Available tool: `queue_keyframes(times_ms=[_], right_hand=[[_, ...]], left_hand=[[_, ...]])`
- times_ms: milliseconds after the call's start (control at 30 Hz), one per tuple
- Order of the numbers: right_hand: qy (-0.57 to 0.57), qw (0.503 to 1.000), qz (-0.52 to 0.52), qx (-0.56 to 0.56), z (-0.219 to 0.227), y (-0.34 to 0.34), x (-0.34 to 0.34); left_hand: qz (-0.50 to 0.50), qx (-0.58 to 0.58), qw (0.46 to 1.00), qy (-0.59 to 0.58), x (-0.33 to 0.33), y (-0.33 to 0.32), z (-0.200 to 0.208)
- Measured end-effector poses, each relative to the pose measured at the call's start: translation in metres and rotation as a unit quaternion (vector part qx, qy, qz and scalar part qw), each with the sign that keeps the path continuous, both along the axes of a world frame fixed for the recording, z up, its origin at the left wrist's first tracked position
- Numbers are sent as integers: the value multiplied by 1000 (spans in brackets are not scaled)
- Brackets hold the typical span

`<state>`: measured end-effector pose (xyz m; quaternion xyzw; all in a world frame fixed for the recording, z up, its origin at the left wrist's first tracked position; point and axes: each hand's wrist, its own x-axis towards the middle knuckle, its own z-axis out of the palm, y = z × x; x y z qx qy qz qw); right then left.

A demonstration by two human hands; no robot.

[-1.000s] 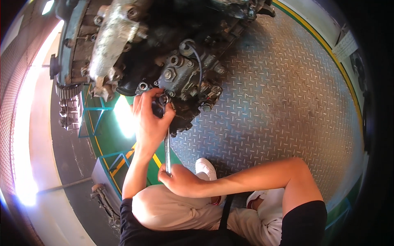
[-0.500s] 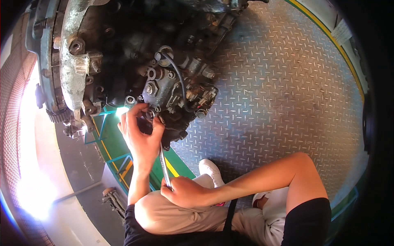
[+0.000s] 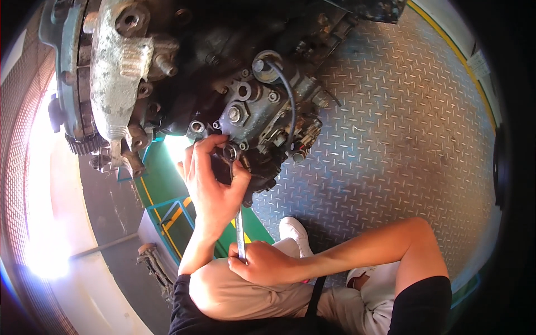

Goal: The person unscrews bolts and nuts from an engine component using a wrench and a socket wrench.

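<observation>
A silver wrench (image 3: 240,234) runs up from my lap to the lower side of a dark, greasy pump-like unit (image 3: 262,114) on an engine. My right hand (image 3: 265,263) is closed around its lower end. At the upper end, a ring-shaped head (image 3: 230,152) sits against the unit, apparently over a fastener. My left hand (image 3: 215,187) curls about this head, index finger above and thumb below; its other fingers are partly hidden. Part of the shaft passes behind the left thumb and palm. A large nut (image 3: 237,114) and a black hose (image 3: 290,97) are just above.
The engine's pale metal bracket (image 3: 114,84) and toothed gear (image 3: 82,145) stand at the left. Diamond-plate flooring (image 3: 391,139) spreads to the right. Below left are a blue metal frame (image 3: 173,220) and a dirty metal part (image 3: 153,265). My knee (image 3: 215,290) is under the wrench.
The engine appears larger and shifted right and upward in view. Both hands and the wrench also appear farther right, with the grip unchanged and the wrench slightly more upright.
</observation>
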<state>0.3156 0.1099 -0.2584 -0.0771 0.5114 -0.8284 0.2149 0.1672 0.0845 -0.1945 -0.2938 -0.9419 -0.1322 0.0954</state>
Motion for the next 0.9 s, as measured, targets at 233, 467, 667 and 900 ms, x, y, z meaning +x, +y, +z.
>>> queue_keyframes(times_ms=[233, 467, 667, 900], right_hand=[[23, 999, -28, -39, 2, -3, -10], [47, 994, 62, 78, 0, 27, -17], [11, 990, 102, 98, -4, 45, -9], [58, 994, 76, 48, 4, 17, -21]], left_hand=[[-15, 22, 1000, -5, -6, -2, -1], [-54, 180, 972, -140, -20, -21, 15], [-48, 185, 975, -113, -10, -39, 24], [-41, 200, 968, -143, -4, -49, 23]])
